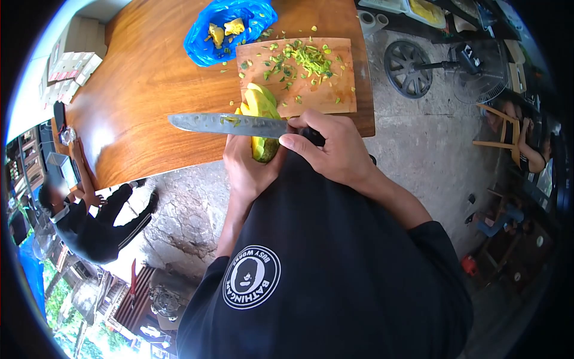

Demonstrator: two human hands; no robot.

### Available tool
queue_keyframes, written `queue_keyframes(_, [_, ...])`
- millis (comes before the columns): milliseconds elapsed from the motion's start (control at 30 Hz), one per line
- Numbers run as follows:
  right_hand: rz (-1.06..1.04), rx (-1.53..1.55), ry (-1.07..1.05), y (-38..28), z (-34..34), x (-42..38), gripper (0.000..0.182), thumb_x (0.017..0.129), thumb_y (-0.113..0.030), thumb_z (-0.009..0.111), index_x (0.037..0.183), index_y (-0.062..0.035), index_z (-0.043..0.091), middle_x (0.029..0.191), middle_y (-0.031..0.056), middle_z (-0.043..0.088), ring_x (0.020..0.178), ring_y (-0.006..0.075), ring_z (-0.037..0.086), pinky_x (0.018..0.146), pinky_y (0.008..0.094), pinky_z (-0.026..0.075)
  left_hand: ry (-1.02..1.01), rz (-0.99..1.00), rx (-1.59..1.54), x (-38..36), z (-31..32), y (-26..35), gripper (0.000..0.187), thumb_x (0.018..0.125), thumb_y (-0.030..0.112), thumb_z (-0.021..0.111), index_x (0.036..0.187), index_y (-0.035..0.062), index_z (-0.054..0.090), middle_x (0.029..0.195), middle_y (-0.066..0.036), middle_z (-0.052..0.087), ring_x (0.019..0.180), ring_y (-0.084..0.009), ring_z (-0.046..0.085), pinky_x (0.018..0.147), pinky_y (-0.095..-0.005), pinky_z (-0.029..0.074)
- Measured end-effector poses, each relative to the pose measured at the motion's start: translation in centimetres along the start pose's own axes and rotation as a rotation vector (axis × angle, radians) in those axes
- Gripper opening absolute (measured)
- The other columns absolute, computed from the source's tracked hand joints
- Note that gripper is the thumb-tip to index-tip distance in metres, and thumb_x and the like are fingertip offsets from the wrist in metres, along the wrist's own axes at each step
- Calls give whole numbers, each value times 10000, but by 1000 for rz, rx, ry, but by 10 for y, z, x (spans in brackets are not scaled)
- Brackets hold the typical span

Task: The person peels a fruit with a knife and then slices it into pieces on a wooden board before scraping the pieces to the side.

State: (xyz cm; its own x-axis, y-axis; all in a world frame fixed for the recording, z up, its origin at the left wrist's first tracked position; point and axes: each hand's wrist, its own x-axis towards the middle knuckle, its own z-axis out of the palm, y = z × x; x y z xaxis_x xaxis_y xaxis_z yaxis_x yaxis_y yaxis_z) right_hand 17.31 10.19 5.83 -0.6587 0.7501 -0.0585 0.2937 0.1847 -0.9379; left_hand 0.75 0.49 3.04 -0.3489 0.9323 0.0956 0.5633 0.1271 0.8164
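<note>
My left hand (251, 164) is wrapped around the lower part of a partly peeled squash (261, 107). Its upper flesh shows yellow, and dark green skin remains near the bottom. In my right hand (335, 143) is the black handle of a large kitchen knife (227, 124). The blade points left and lies across the front of the squash, with small bits stuck to it. Just beyond, a wooden cutting board (299, 105) carries a heap of green and yellow peelings (311, 60).
An open blue plastic bag (200, 45) with yellow pieces inside sits on the wooden table (137, 78), left of the board. White boxes (72, 54) stand at the far left. A person (89, 227) sits at the table's left side. A fan (472, 66) stands on the right.
</note>
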Motion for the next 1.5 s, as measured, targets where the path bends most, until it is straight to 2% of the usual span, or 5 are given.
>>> queue_keyframes(600, [36,75,52,5,0,-6,341,949,-314,739,1008,17,682,930,177,745,839,329,734,749,383,553,39,74,21,0,8,0,341,737,101,852,1060,83,744,985,-117,733,945,-368,674,886,-449,525])
queue_keyframes(933, [161,7,6,44,-2,-22,339,922,-293,781,1006,25,698,907,159,753,848,246,746,787,342,555,-72,-246,-64,-18,9,-3,394,753,149,851,1109,49,716,1009,-169,728,982,-358,691,875,-430,548])
queue_keyframes(1233, [129,-29,-37,77,2,-20,451,908,-424,761,984,18,712,929,190,758,842,378,735,776,433,568,-140,-416,-134,-38,-5,-13,434,783,197,859,1101,-39,681,924,-203,736,828,-294,736,780,-385,566])
queue_keyframes(1400, [492,-61,80,124,-29,-31,345,912,-331,780,959,8,741,860,160,753,795,289,741,737,360,557,-135,-340,-209,-35,-18,-8,419,794,176,841,1102,-56,675,876,-165,739,806,-216,713,763,-356,552])
queue_keyframes(1500, [308,15,116,99,-34,-30,292,907,-279,790,972,2,746,838,143,741,784,232,738,726,327,548,-235,-351,-347,-30,-13,-18,398,790,159,834,1093,-52,684,874,-135,734,804,-181,687,765,-333,543])
